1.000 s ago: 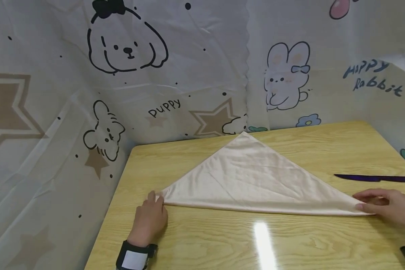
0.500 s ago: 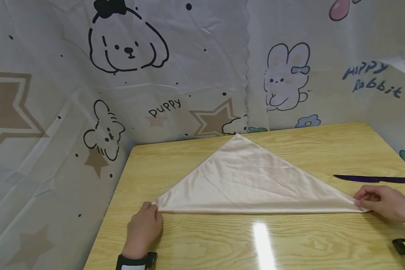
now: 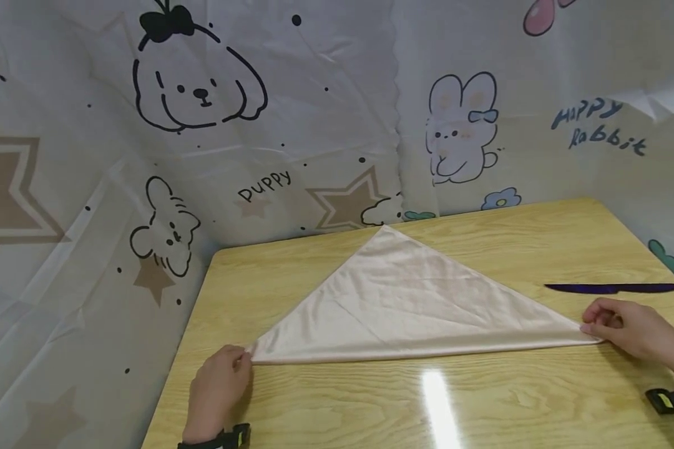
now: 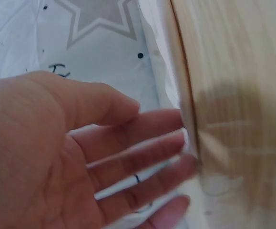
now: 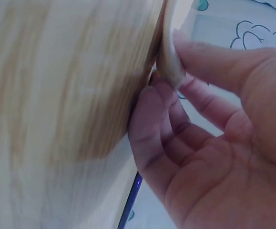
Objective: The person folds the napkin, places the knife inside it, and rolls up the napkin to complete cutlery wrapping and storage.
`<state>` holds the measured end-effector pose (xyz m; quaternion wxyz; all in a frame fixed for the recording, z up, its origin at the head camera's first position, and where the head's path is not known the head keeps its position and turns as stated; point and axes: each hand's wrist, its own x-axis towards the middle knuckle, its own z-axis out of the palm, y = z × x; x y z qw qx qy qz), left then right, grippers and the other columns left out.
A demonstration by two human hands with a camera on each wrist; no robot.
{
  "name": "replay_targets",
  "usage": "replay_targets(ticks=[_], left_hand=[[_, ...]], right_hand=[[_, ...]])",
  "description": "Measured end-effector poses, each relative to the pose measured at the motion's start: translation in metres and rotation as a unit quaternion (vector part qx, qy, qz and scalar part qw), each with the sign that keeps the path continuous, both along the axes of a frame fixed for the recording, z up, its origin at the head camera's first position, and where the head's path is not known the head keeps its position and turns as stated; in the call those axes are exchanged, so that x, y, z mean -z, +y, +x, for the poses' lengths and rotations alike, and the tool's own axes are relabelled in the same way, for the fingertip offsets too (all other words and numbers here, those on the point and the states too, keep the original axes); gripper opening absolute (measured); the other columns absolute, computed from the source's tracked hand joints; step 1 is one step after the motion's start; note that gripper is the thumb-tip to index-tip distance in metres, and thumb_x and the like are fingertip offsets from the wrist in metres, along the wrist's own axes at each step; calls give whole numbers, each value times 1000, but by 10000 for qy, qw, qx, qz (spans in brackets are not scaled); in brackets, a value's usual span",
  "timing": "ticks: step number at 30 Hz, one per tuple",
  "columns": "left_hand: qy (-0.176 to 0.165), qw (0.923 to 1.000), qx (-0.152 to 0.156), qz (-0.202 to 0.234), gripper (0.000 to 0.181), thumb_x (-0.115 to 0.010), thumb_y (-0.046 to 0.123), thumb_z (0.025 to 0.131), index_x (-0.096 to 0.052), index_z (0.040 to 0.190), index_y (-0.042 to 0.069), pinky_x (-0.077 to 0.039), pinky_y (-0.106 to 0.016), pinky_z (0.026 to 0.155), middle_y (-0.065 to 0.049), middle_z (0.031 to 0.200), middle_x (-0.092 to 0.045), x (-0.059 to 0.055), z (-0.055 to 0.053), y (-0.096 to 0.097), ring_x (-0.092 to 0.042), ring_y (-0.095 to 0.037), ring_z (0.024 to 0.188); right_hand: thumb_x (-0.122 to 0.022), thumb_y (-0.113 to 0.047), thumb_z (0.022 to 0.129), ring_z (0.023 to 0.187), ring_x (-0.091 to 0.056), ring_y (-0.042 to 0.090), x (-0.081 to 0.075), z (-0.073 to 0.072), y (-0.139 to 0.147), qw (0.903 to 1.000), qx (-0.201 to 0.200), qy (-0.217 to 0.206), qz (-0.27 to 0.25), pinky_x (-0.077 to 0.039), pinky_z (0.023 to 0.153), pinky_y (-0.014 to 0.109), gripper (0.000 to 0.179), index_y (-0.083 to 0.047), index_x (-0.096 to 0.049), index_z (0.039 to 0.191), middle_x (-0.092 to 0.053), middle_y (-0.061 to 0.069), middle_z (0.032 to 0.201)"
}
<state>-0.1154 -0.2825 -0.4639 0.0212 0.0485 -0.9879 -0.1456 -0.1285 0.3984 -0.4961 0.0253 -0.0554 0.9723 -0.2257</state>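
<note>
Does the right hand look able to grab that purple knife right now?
Probably yes: the purple knife lies just beyond the right hand, with only tabletop visible between them, though it would first need to release the pinched cream cloth.

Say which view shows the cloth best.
The head view: nearly the whole cloth shows as a triangle on the table. The right wrist view shows only a corner, in the right hand; the left wrist view, a narrow strip by the left hand.

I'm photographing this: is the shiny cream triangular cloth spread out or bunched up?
Spread out: the cloth forms a broad triangle with only shallow creases.
</note>
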Motion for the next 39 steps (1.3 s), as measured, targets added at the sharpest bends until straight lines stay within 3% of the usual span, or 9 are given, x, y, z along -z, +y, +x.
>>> replay_targets(ticks=[4, 10, 12, 15, 18, 25, 30, 39], left_hand=[[221, 9982, 229, 516, 31, -53, 23, 98, -71, 114, 4, -52, -54, 80, -13, 115, -68, 4, 1, -13, -63, -30, 99], [926, 9924, 197, 789, 26, -54, 20, 98, -70, 114, 6, -53, -39, 61, -8, 111, -68, 3, 1, -27, -63, -21, 86], [1033, 9915, 113, 785, 26, -54, 20, 98, -71, 114, 7, -51, -37, 58, -8, 111, -68, 3, 1, -29, -63, -22, 85], [1092, 9911, 98, 755, 26, -54, 20, 98, -71, 113, 7, -52, -39, 59, -8, 111, -69, 2, 1, -31, -65, -23, 86], [1112, 9906, 171, 778, 27, -54, 20, 98, -71, 113, 6, -54, -45, 63, -10, 111, -70, 2, 1, -31, -66, -25, 87], [1010, 9912, 215, 822, 27, -54, 19, 98, -71, 114, 5, -55, -46, 65, -11, 112, -69, 5, 2, -33, -66, -26, 88], [940, 9921, 147, 818, 27, -55, 20, 98, -70, 115, 6, -55, -46, 65, -11, 113, -69, 8, 2, -35, -66, -25, 88], [830, 9939, 157, 703, 27, -53, 18, 98, -69, 115, 5, -54, -51, 73, -14, 114, -68, 10, -1, -32, -65, -27, 92]], right_hand=[[-68, -19, 90, 62, -51, 10, -4, -1, 14, 9997, 84, 222, 111, -45, 56, 31, 13, -6, -67, 88, -62, 0, 74], [-64, 7, 83, 55, -45, 18, -6, -13, 56, 9869, 917, 1327, 88, -39, 47, 31, 12, 13, -61, 92, -56, 22, 73], [-61, 12, 80, 59, -45, 27, -4, -19, 67, 9821, 1025, 1578, 83, -40, 49, 37, 18, 17, -56, 97, -51, 29, 78], [-65, 13, 77, 73, -46, 43, 0, -26, 77, 9802, 1009, 1644, 453, -44, 61, 52, 32, 17, -53, 106, -48, 38, 89], [-71, 7, 75, 89, -45, 53, 3, -31, 82, 9810, 852, 1422, 1009, -41, 71, 64, 40, 14, -54, 110, -48, 41, 101], [-75, 3, 71, 82, -49, 49, 10, -38, 84, 9860, 671, 1171, 977, -41, 67, 60, 33, 14, -62, 99, -51, 38, 93], [-75, 8, 68, 75, -48, 43, 11, -42, 82, 9844, 613, 1421, 832, -39, 64, 55, 27, 11, -62, 92, -52, 28, 80], [-79, 7, 63, 60, -47, 27, 11, -38, 72, 9770, 92, 1876, 1008, -36, 55, 39, 23, 2, -62, 78, -50, 12, 69]])
